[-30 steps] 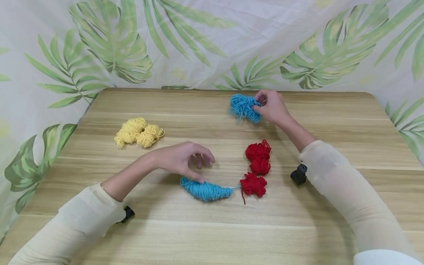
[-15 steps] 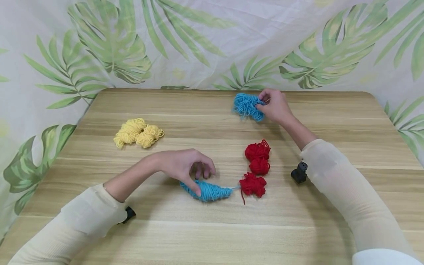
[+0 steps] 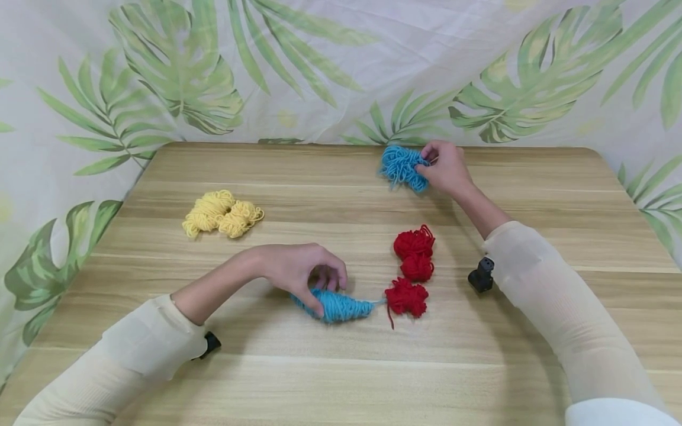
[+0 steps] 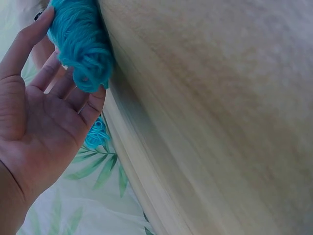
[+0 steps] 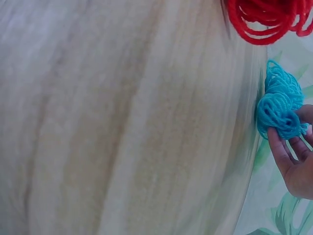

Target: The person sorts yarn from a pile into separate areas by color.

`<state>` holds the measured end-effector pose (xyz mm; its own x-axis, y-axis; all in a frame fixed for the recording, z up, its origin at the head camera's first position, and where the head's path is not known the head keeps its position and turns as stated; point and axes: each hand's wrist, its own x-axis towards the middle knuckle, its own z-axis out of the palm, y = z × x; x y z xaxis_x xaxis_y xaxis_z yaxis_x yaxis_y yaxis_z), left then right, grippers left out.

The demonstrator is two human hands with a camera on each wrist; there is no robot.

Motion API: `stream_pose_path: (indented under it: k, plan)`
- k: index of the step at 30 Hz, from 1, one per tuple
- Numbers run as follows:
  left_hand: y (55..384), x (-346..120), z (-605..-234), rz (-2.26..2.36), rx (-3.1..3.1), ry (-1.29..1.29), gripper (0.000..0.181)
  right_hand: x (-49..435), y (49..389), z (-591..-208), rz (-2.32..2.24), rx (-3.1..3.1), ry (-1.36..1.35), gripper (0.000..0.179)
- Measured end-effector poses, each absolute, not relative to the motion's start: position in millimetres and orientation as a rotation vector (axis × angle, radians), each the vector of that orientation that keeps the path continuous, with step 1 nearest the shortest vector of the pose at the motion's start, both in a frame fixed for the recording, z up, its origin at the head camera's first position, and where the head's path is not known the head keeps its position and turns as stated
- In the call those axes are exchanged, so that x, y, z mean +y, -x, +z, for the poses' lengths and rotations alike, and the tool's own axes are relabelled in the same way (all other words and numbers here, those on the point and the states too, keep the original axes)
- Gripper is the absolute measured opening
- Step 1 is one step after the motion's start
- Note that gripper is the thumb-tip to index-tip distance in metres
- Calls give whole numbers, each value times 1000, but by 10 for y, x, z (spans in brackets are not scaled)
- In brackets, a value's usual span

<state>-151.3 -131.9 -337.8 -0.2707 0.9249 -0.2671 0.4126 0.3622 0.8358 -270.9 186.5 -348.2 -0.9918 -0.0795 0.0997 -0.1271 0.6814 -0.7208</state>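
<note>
In the head view, my left hand (image 3: 301,269) reaches over a long blue yarn skein (image 3: 341,306) at the middle of the table, thumb on its near side and fingers on its far side. The left wrist view shows the same skein (image 4: 80,44) between thumb and fingers. Near the table's back edge, my right hand (image 3: 444,168) pinches one end of a looser, bunched blue yarn skein (image 3: 402,165) between thumb and fingers. Loops of that bunched skein (image 5: 279,105) also show in the right wrist view, beside the fingers.
Several red yarn bundles (image 3: 415,266) form a column right of the long blue skein, whose thin tail reaches the lowest one. Yellow yarn bundles (image 3: 221,214) lie at the left. A leaf-printed cloth (image 3: 330,65) hangs behind the wooden table (image 3: 319,378).
My left hand has lowered onto the long blue skein, its thumb coming down over the near side. My right hand has shifted the bunched blue skein slightly right and back.
</note>
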Motion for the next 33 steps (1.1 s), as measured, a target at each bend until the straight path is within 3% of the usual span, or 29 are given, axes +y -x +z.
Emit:
stream_pose_path:
  k: [33]
  plan:
    - [1534,-1336,-3347,860,1807,-1165,32,1665,2774,-3536,1200,-2822,-190,17]
